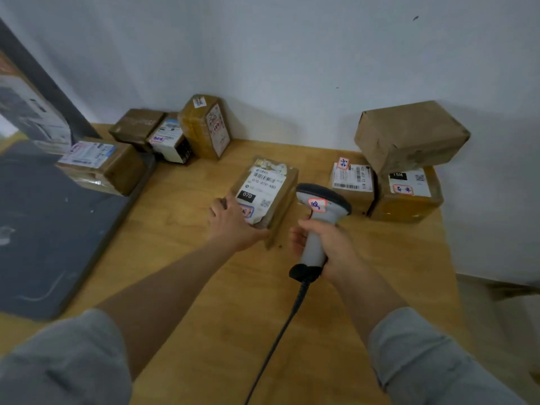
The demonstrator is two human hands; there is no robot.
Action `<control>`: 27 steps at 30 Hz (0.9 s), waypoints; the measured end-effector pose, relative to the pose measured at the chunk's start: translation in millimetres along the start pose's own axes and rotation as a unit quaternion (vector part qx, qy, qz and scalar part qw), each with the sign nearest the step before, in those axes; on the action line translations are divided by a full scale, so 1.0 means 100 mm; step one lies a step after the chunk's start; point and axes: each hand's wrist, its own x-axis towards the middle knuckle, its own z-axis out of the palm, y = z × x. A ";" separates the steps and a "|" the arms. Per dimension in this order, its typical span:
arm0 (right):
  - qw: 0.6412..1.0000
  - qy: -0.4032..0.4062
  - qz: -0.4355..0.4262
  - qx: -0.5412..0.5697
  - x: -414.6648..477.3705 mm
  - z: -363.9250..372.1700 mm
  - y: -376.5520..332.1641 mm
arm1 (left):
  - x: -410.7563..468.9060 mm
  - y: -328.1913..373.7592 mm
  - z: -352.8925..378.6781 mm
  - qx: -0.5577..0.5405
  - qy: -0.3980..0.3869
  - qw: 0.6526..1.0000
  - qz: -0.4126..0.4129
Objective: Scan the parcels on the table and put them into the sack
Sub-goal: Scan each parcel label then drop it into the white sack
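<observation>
Head view: one parcel (264, 192) mid-counter (187, 276), about to be scanned.
Left hand (232, 226) rests its grip on that parcel's near corner; right hand (327, 247) grips the scanner (318, 217). Several parcels wait; no sack in view.

**Readable markings on the parcels**

"070" in white on a black patch and "070 070 A80" below a barcode are read on the white label of the middle parcel (264, 194). "15H" is seen on a black patch on the lower parcel (407, 191) at the table's right edge. Handwriting on the scanner (320, 217) sticker cannot be made out.
</observation>
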 end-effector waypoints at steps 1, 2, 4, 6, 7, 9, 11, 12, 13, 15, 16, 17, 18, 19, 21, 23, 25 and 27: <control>1.000 0.005 -0.001 -0.002 -0.07 0.01 0.10 | -0.23 -0.14 0.00 -0.002 -0.007 1.000 -0.005; 1.000 0.007 0.002 -0.005 -0.16 0.03 0.21 | -0.46 -0.27 -0.01 -0.003 -0.012 1.000 -0.011; 1.000 0.005 0.013 -0.006 -0.38 0.07 0.48 | -0.90 -0.55 0.00 -0.005 -0.020 1.000 -0.020; 1.000 0.000 0.024 -0.005 -0.61 0.09 0.76 | -1.31 -0.82 0.01 -0.012 -0.028 0.999 -0.033; 1.000 -0.002 0.030 -0.005 -0.74 0.11 0.89 | -1.49 -0.94 0.00 -0.015 -0.037 0.998 -0.039; 0.999 -0.012 0.045 -0.016 -0.97 0.11 1.17 | -1.84 -1.18 -0.01 -0.016 -0.060 0.997 -0.052; 0.997 -0.023 0.064 -0.033 -1.16 0.12 1.42 | -2.06 -1.39 -0.05 -0.078 -0.080 0.989 -0.093; 0.996 -0.024 0.069 -0.045 -1.25 0.13 1.51 | -2.11 -1.50 -0.08 -0.162 -0.085 0.974 -0.130; 0.996 -0.020 0.069 -0.057 -1.33 0.15 1.58 | -2.14 -1.58 -0.12 -0.261 -0.088 0.947 -0.165; 0.996 -0.021 0.058 -0.070 -1.46 0.19 1.66 | -2.21 -1.74 -0.20 -0.390 -0.096 0.893 -0.205; 0.995 -0.027 0.055 -0.072 -1.52 0.21 1.69 | -2.25 -1.84 -0.22 -0.420 -0.087 0.877 -0.214; 0.995 -0.036 0.056 -0.076 -1.58 0.25 1.71 | -2.28 -1.92 -0.24 -0.447 -0.078 0.865 -0.216; 0.994 -0.045 0.059 -0.082 -1.64 0.28 1.73 | -2.32 -1.99 -0.28 -0.473 -0.076 0.852 -0.210; 0.992 -0.055 0.062 -0.092 -1.69 0.32 1.74 | -2.35 -2.05 -0.32 -0.497 -0.081 0.841 -0.198; 0.990 -0.071 0.053 -0.111 -1.78 0.38 1.75 | -2.42 -2.14 -0.43 -0.521 -0.103 0.830 -0.171; 0.988 -0.089 0.031 -0.119 -1.88 0.47 1.75 | -2.47 -2.23 -0.57 -0.513 -0.119 0.836 -0.155; 0.986 -0.100 0.012 -0.130 -1.98 0.58 1.75 | -2.50 -2.32 -0.72 -0.494 -0.119 0.848 -0.148; 0.983 -0.105 -0.007 -0.152 -2.07 0.71 1.77 | -2.51 -2.42 -0.89 -0.481 -0.103 0.859 -0.139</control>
